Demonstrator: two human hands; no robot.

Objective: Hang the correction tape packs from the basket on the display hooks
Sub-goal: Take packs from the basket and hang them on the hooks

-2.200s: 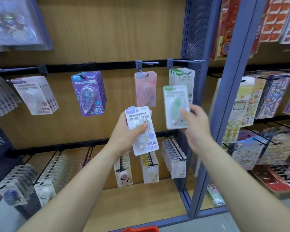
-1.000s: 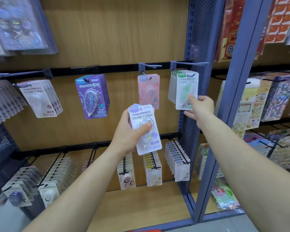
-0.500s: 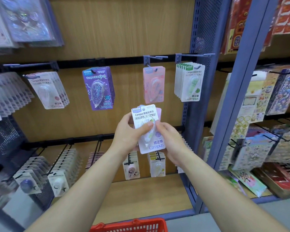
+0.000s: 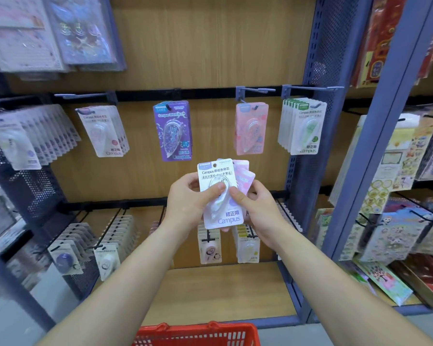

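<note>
In the middle of the frame, I have both grips closed on a fanned stack of correction tape packs. My left grip curls round the white front pack, thumb across its blister. My right grip pinches the stack's right edge, where the pink packs fan out behind. Above, the display hooks carry hung purple packs, hung pink packs and hung green packs. The red basket shows at the bottom edge.

"Campus" — on held white pack — and purple pack
</note>
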